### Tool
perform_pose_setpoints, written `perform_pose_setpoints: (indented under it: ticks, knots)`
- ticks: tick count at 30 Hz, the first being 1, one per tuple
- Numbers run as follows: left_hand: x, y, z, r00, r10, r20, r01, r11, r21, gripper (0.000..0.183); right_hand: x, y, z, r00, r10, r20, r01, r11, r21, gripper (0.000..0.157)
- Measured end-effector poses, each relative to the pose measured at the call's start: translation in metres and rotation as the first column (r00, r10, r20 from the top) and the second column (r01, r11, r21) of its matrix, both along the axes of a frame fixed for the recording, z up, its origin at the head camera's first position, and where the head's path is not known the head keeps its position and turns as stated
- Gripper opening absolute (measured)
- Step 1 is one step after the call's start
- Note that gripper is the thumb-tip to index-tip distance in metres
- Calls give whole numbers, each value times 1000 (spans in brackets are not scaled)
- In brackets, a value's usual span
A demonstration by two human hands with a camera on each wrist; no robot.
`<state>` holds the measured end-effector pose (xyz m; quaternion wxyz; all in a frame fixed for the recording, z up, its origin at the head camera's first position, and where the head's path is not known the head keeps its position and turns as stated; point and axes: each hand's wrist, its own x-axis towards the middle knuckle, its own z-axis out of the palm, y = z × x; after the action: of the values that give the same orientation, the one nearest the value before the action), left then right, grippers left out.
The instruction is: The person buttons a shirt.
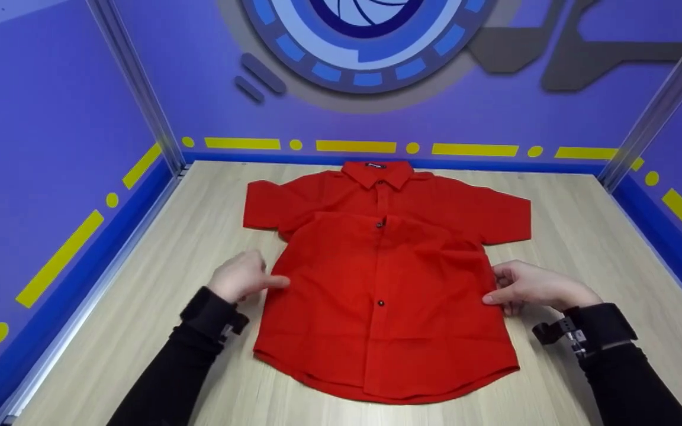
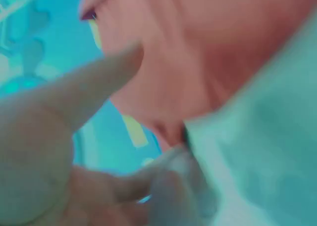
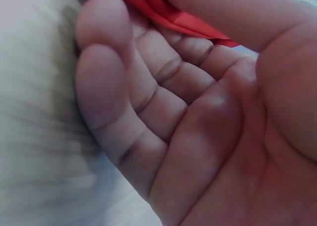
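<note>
A red short-sleeved shirt (image 1: 329,307) lies front up on the table, collar at the far side, dark buttons down its middle. A loose fold crosses its chest. At its left side edge, my left hand (image 1: 246,277) has the thumb over the cloth and the other fingers bent at the edge; the left wrist view is blurred, with the shirt (image 2: 163,77) between thumb and fingers. My right hand (image 1: 533,285) holds the opposite side edge, thumb on top, fingers curled beneath. Red cloth (image 3: 168,13) passes between thumb and fingers in the right wrist view.
The pale wooden table (image 1: 157,260) carries the shirt. Blue-purple panels (image 1: 39,148) with yellow dashes stand at the left, back and right, joined by metal posts (image 1: 134,77). Each wrist wears a black strap (image 1: 601,325).
</note>
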<state>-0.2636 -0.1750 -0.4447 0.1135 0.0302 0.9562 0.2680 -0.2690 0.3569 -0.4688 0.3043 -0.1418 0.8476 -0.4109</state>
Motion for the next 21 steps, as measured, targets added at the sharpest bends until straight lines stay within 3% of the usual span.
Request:
perform_pose_setpoints:
  ticks: [3, 5, 7, 9, 12, 14, 16, 19, 21]
  knots:
    - [-3, -12, -8, 988, -57, 145, 37, 989, 141, 47, 0, -1, 0, 1000, 1, -4, -1, 1000, 3, 37]
    - [-5, -16, -14, 978, -101, 180, 46, 957, 286, 38, 0, -1, 0, 1000, 5, -6, -5, 1000, -2, 37]
    - [-8, -17, -17, 977, -120, 174, 38, 909, 414, 27, 1, -1, 2, 1000, 14, -7, -14, 1000, -15, 36]
    - [-12, -16, -17, 984, -100, 145, 11, 858, 513, 24, 1, 1, 4, 1000, 16, -16, -17, 999, -43, 36]
    - [-17, -14, -13, 995, -75, 68, 13, 760, 649, 34, 0, 4, 7, 999, -28, -39, 24, 992, -121, 37]
    - [-20, -14, -8, 999, -48, -3, 36, 698, 715, 47, -2, 7, 9, 992, -106, -72, 89, 974, -211, 31]
    - [-24, -14, -4, 996, -35, -78, 82, 637, 766, 58, -4, 8, 11, 973, -208, -97, 160, 919, -360, 25]
    - [-27, -16, 2, 986, 3, -168, 136, 570, 810, 54, -8, 8, 16, 934, -334, -125, 189, 760, -622, 31]
    - [-28, -15, 5, 979, 4, -202, 169, 538, 826, 45, -8, 8, 19, 913, -380, -147, 169, 681, -712, 43]
